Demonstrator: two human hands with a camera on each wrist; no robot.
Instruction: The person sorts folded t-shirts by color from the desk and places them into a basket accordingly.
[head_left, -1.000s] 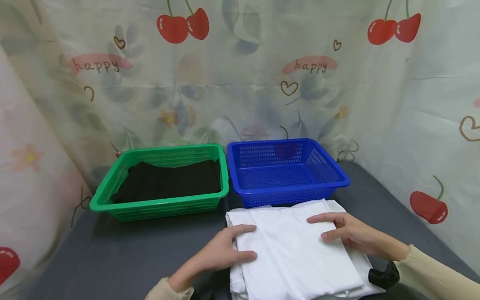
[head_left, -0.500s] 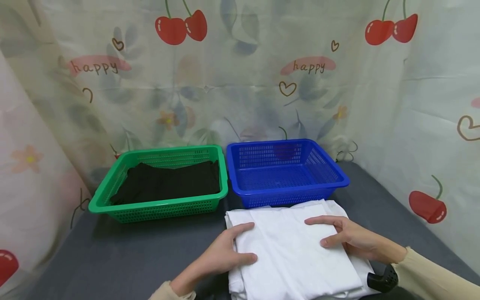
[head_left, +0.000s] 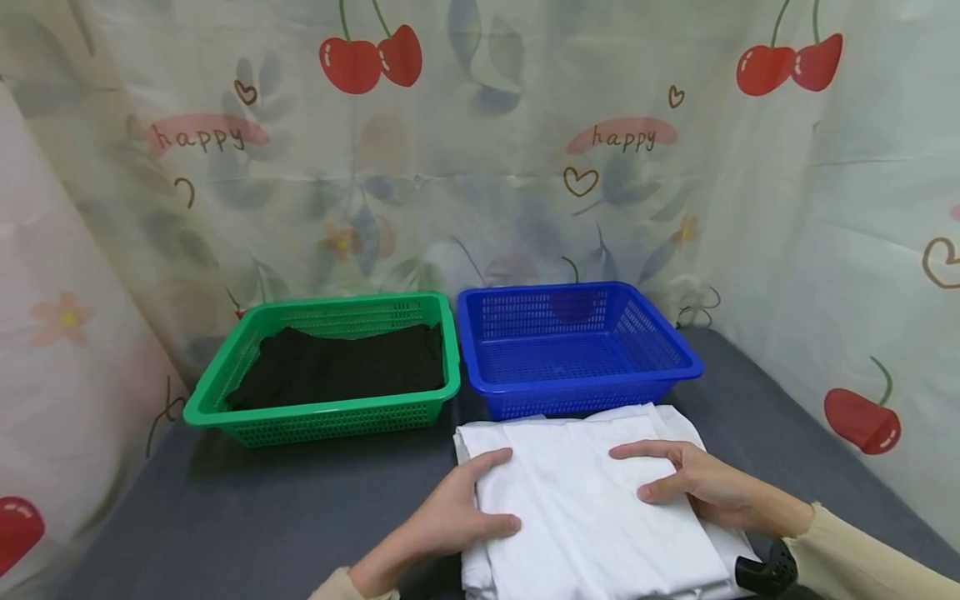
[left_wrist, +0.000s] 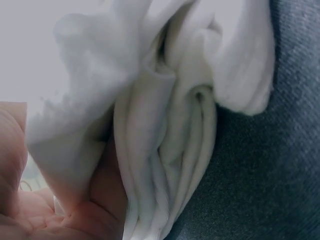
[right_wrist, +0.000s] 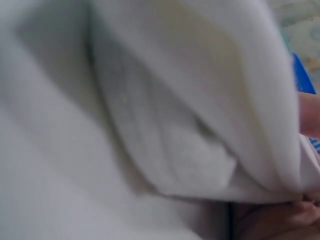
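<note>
A folded white cloth, several layers thick, lies on the dark grey table in front of the blue basket. My left hand grips its left edge, thumb and index finger on top. In the left wrist view, other fingers of the left hand go in between the layers of the white cloth, whose folded edges hang loosely. From the right side, my right hand holds the cloth the same way, its remaining fingers hidden beneath. Close-up folds of the cloth fill most of the right wrist view.
The blue basket stands right behind the cloth, with nothing seen inside. To its left is a green basket holding a folded black cloth. Behind both hangs a printed curtain, which also closes off the sides of the table.
Both hands keep their places on the white cloth; the right fingertips have slid slightly toward the near side. The whole view shifts a little with the head.
</note>
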